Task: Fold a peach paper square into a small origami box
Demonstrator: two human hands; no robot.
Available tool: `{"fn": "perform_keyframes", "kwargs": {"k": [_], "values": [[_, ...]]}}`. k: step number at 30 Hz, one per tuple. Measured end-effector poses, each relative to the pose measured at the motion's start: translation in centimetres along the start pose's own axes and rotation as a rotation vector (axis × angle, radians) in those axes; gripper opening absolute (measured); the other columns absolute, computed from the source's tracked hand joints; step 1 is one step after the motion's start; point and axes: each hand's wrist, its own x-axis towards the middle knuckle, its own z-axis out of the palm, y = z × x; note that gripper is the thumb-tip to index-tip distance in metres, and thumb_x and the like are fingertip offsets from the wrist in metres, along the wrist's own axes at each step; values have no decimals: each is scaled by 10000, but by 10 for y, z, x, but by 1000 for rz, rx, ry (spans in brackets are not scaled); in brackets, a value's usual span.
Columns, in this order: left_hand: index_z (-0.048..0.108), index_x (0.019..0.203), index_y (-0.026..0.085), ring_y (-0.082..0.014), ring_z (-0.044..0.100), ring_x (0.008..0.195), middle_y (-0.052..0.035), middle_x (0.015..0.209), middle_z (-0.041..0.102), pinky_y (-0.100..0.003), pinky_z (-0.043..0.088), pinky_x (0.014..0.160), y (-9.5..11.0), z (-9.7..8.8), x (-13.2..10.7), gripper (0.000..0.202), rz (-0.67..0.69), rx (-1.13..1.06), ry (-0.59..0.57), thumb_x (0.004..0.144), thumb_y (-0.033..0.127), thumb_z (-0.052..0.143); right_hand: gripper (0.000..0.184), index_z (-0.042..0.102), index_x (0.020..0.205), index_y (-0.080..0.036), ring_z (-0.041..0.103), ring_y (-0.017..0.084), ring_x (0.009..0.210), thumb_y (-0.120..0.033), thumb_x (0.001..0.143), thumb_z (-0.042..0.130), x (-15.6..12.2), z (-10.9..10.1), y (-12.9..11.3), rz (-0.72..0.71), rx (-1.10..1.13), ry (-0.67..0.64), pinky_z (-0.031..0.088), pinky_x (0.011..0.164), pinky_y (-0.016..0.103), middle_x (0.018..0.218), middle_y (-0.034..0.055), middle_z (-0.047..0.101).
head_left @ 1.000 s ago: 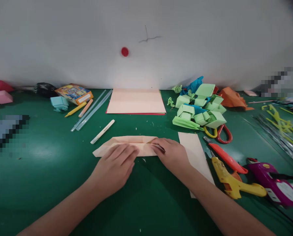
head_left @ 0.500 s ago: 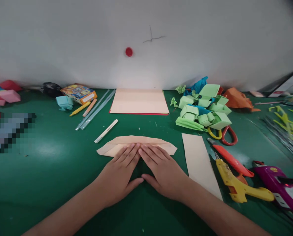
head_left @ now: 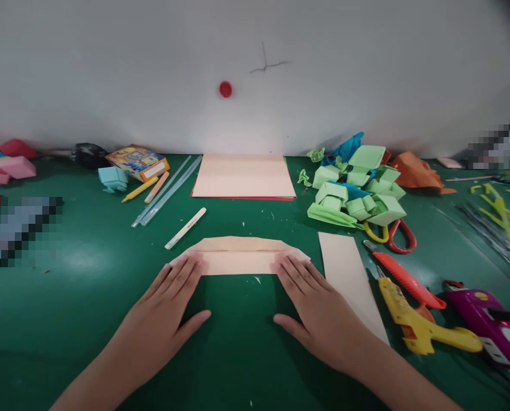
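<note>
A folded peach paper (head_left: pixel 240 260) lies flat on the green table (head_left: pixel 109 308), with angled ends and a long crease running across it. On its left end rest the stretched fingers of my left hand (head_left: pixel 169 308), palm down with the thumb apart. My right hand (head_left: pixel 318 308) lies the same way on the right end, fingers flat against the paper. Neither hand grasps anything. Just right of my right hand is a peach paper strip (head_left: pixel 349 274), its lower part partly behind my forearm. A pale, narrow stick-like piece (head_left: pixel 186 228) lies beyond the folded paper.
Stacked peach sheets (head_left: pixel 244 176) lie against the wall. Green folded paper pieces (head_left: pixel 357 191) are heaped at right, near scissors (head_left: pixel 402 236), a red cutter (head_left: pixel 409 279), a yellow glue gun (head_left: pixel 417 319) and a purple device (head_left: pixel 486 319). Clear glue sticks (head_left: pixel 169 194) and a small box (head_left: pixel 137 161) sit at left.
My hands have slid apart from the middle of the folded paper, the left one to its left end and the right one to its right end. The paper's middle is now uncovered.
</note>
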Motion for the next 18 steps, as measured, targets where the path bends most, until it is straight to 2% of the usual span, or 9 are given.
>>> {"fn": "perform_keyframes", "kwargs": {"k": [3, 7, 9, 12, 14, 16, 18], "values": [[81, 1659, 213, -341, 410, 1478, -117, 1646, 371, -536, 375, 1186, -6, -1, -4, 805, -117, -56, 42, 1023, 557, 434, 760, 190, 1644, -138, 269, 307, 1542, -484, 1030, 477, -4, -5, 1, -4, 2, -19, 351, 1220, 558, 1680, 132, 281], [99, 1649, 238, -327, 569, 1329, -91, 1410, 640, -516, 480, 1066, -10, -7, 9, 745, -235, -205, 103, 1020, 434, 446, 605, 410, 1557, -251, 332, 343, 1489, -430, 996, 548, -3, -25, 1, 46, 90, -7, 447, 1138, 566, 1628, 90, 393], [183, 1629, 260, -295, 652, 1176, -57, 1226, 721, -478, 506, 999, -10, -10, 18, 684, -262, -261, 110, 1009, 366, 453, 501, 506, 1474, -298, 414, 351, 1410, -432, 994, 550, -2, -37, 4, 76, 147, 4, 520, 1041, 548, 1552, 106, 457], [377, 1547, 264, -238, 689, 962, -20, 1017, 730, -411, 511, 925, -8, -12, 28, 579, -263, -339, 126, 976, 285, 472, 406, 562, 1394, -315, 450, 363, 1344, -427, 1005, 527, -1, -52, 13, 132, 157, 105, 526, 992, 568, 1489, 124, 473], [529, 1435, 270, -221, 681, 910, -12, 960, 720, -379, 507, 878, -6, -12, 31, 481, -232, -380, 136, 957, 252, 485, 397, 556, 1393, -319, 440, 361, 1354, -417, 1010, 515, 0, -59, 20, 162, 159, 152, 530, 975, 558, 1502, 119, 459], [682, 1234, 295, -223, 675, 930, -17, 970, 723, -363, 495, 845, -4, -12, 34, 352, -181, -396, 139, 947, 227, 492, 384, 553, 1389, -313, 438, 350, 1363, -397, 1018, 499, 2, -63, 23, 175, 174, 164, 528, 975, 545, 1506, 110, 470], [758, 1012, 307, -230, 670, 974, -21, 996, 727, -367, 482, 846, -4, -12, 39, 302, -114, -404, 153, 934, 198, 488, 370, 561, 1374, -290, 456, 334, 1357, -373, 1022, 486, 6, -65, 25, 167, 206, 154, 510, 1005, 542, 1483, 107, 514]]}}
